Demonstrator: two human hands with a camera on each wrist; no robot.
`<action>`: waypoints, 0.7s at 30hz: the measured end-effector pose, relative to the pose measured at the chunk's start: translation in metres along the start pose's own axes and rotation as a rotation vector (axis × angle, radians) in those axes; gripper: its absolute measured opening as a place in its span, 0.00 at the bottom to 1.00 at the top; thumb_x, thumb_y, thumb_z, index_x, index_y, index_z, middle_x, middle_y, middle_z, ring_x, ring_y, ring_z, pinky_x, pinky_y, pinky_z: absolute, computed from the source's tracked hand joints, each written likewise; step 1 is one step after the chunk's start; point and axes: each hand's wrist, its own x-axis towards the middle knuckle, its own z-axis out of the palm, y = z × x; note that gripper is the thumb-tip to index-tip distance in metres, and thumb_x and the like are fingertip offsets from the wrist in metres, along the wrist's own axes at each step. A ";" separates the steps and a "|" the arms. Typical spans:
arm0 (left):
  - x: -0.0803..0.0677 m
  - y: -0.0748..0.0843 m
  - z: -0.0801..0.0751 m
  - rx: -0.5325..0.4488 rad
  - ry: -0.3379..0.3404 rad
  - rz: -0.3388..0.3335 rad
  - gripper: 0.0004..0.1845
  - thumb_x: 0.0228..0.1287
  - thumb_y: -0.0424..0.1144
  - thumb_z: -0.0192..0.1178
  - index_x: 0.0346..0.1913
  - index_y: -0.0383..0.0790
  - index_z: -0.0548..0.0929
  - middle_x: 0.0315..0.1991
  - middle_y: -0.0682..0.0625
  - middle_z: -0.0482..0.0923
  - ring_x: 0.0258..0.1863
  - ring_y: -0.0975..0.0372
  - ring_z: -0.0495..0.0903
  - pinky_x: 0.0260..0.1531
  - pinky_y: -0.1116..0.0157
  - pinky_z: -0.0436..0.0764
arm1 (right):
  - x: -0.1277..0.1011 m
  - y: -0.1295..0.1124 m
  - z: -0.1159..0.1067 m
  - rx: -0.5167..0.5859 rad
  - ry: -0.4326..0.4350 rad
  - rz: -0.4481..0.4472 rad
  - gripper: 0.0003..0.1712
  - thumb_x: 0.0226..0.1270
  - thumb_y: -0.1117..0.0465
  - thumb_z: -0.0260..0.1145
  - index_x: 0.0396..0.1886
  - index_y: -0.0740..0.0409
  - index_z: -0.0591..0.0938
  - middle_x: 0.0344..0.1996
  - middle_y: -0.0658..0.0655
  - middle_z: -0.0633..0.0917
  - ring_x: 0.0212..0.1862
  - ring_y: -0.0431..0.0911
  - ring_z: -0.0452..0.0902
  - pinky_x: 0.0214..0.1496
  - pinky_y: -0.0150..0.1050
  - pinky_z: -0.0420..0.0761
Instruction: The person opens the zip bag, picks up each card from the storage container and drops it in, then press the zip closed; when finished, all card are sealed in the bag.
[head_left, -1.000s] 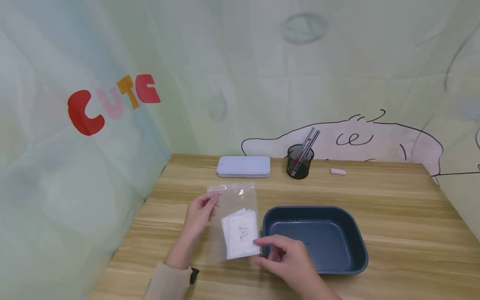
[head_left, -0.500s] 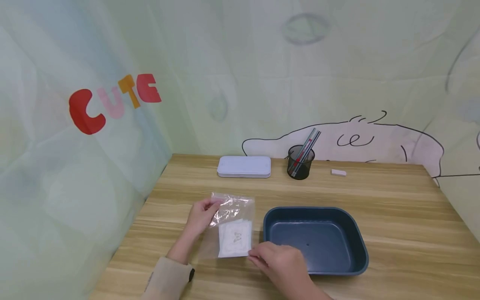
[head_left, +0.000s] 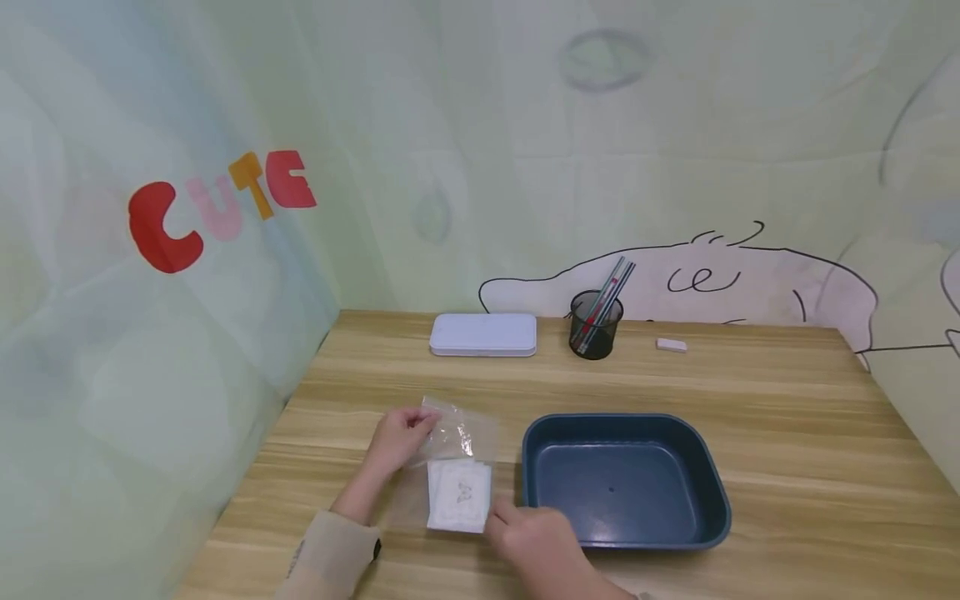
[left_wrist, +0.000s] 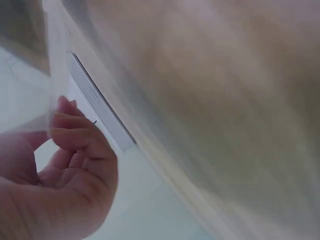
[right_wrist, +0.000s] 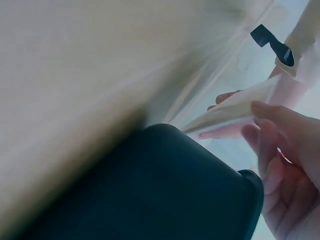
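Note:
A clear plastic zip bag (head_left: 459,429) hangs tilted between my hands, with flat white packets (head_left: 459,497) inside near its lower end. The front packet bears a small grey butterfly-like print. My left hand (head_left: 399,440) pinches the bag's upper left corner between thumb and fingers. At the lower right edge, my right hand (head_left: 538,546) pinches the bag beside the packets; its fingertips are partly hidden in the head view. The right wrist view shows thumb and finger of the right hand (right_wrist: 287,150) on the bag's edge (right_wrist: 235,109).
A dark blue plastic basin (head_left: 626,540) stands right of the bag, close to my right hand. Along the table's back lie a pale case (head_left: 483,333), a black mesh cup (head_left: 596,333) holding pencils (head_left: 611,292), and a small pale eraser (head_left: 671,345).
The bag has come lower and nearer, its top folding back. My right hand has moved left and closed its fingers on the bag's edge. The left hand keeps its grip.

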 end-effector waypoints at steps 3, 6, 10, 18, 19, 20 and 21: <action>-0.001 0.001 -0.001 0.057 -0.015 0.002 0.10 0.66 0.39 0.60 0.40 0.35 0.85 0.28 0.50 0.78 0.28 0.60 0.74 0.29 0.65 0.76 | 0.001 -0.001 0.000 -0.056 -0.069 -0.020 0.08 0.43 0.70 0.59 0.19 0.53 0.78 0.21 0.47 0.73 0.13 0.36 0.62 0.09 0.33 0.54; -0.002 0.004 -0.002 0.137 -0.026 0.019 0.10 0.65 0.39 0.61 0.40 0.34 0.85 0.26 0.50 0.77 0.26 0.60 0.74 0.28 0.63 0.76 | 0.004 -0.003 0.001 -0.116 -0.131 -0.035 0.08 0.38 0.69 0.64 0.17 0.52 0.77 0.18 0.47 0.72 0.12 0.37 0.62 0.08 0.34 0.55; -0.002 0.007 -0.003 0.257 -0.022 0.051 0.08 0.62 0.39 0.62 0.36 0.35 0.83 0.26 0.50 0.77 0.26 0.59 0.74 0.29 0.61 0.77 | 0.007 -0.007 0.007 -0.177 -0.194 -0.053 0.09 0.37 0.67 0.67 0.14 0.50 0.75 0.14 0.47 0.70 0.12 0.37 0.63 0.07 0.33 0.59; 0.000 0.012 -0.003 0.350 -0.063 0.037 0.07 0.61 0.38 0.62 0.29 0.38 0.78 0.25 0.48 0.74 0.24 0.57 0.73 0.25 0.62 0.75 | 0.015 -0.014 0.010 -0.195 -0.379 -0.022 0.11 0.43 0.66 0.70 0.13 0.49 0.76 0.11 0.45 0.70 0.15 0.36 0.64 0.09 0.32 0.65; 0.000 0.013 -0.003 0.365 -0.066 0.032 0.08 0.61 0.38 0.61 0.29 0.38 0.77 0.25 0.48 0.74 0.24 0.57 0.72 0.24 0.62 0.75 | 0.016 -0.015 0.010 -0.194 -0.403 -0.011 0.11 0.43 0.66 0.70 0.13 0.49 0.76 0.11 0.46 0.70 0.15 0.36 0.64 0.09 0.33 0.66; 0.000 0.013 -0.003 0.381 -0.068 0.027 0.08 0.61 0.39 0.61 0.28 0.39 0.77 0.25 0.48 0.74 0.24 0.57 0.72 0.24 0.62 0.74 | 0.016 -0.016 0.011 -0.194 -0.430 0.001 0.11 0.44 0.66 0.70 0.13 0.49 0.77 0.11 0.45 0.71 0.15 0.37 0.64 0.09 0.33 0.67; 0.000 0.014 -0.003 0.392 -0.070 0.023 0.08 0.60 0.39 0.61 0.28 0.39 0.77 0.25 0.48 0.74 0.24 0.57 0.72 0.24 0.61 0.74 | 0.017 -0.017 0.012 -0.193 -0.456 0.013 0.11 0.44 0.65 0.70 0.13 0.48 0.77 0.11 0.45 0.71 0.15 0.37 0.65 0.10 0.33 0.68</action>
